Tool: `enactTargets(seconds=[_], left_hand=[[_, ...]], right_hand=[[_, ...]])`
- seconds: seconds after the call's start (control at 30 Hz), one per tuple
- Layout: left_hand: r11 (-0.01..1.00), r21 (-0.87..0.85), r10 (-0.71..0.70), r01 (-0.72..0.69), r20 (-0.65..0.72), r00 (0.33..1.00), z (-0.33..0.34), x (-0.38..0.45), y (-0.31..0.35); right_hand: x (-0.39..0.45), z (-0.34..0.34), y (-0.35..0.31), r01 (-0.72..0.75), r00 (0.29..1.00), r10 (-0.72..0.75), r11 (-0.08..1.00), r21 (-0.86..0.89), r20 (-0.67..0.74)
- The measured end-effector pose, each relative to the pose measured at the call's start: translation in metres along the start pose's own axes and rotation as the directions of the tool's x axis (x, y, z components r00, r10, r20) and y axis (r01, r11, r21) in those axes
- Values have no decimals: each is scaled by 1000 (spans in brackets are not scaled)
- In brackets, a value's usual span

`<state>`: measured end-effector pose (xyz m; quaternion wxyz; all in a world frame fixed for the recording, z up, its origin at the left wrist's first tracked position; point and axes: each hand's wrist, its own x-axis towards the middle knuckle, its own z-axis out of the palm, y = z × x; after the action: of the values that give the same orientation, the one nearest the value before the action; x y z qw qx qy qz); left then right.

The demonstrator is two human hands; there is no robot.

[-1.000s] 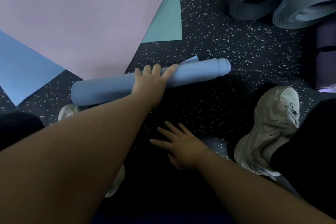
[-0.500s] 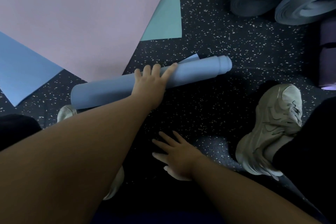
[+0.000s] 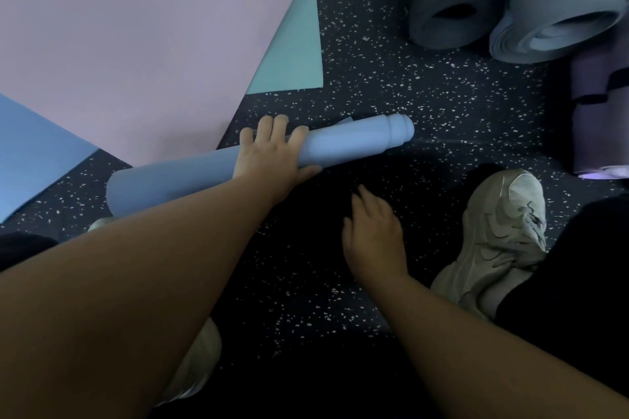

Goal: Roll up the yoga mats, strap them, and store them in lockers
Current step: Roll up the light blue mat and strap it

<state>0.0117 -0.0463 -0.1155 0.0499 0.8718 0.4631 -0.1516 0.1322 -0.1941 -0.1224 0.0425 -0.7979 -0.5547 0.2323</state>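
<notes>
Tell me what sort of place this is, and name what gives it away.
Probably a gym or yoga studio. The dark speckled rubber floor is typical gym flooring, flat pink, teal and blue yoga mats lie spread on it, and rolled mats are piled at the upper right.

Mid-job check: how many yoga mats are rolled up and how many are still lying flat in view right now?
Rolled: 4 (blue rolled foam mat under the left hand, grey rolled mat, pale blue-grey rolled mat, purple rolled mat)
Flat: 3 (lilac flat mat, teal flat mat, blue flat mat)
Total: 7
</notes>
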Motion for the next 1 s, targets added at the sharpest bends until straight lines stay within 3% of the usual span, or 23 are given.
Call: enactTargets(seconds=[0.17, 0.33, 0.47, 0.53, 0.73, 0.87, 1.0], left_hand=[[990, 89, 111, -105, -68, 991, -4, 15, 13], [981, 17, 196, -195, -57, 979, -2, 23, 13], [976, 117, 197, -183, -120, 973, -4, 29, 28], [970, 174, 183, -170, -56, 982, -10, 35, 41], [988, -1, 156, -156, 48, 987, -31, 49, 53], [987, -36, 157, -157, -4, 988, -54, 36, 41], [983, -115, 137, -142, -50, 989, -95, 18, 28]], right_hand=[[25, -21, 22, -189, 982, 189, 982, 26, 13], [41, -33, 38, -254, 960, 268, 955, 152, -84], [45, -36, 44, -176, 945, 243, 942, 287, -217], [44, -38, 43, -132, 943, 223, 932, 337, -249], [41, -50, 38, -133, 948, 241, 892, 431, -207], [43, -75, 29, -127, 951, 233, 893, 433, -201], [42, -115, 8, -31, 953, 153, 908, 418, -261]])
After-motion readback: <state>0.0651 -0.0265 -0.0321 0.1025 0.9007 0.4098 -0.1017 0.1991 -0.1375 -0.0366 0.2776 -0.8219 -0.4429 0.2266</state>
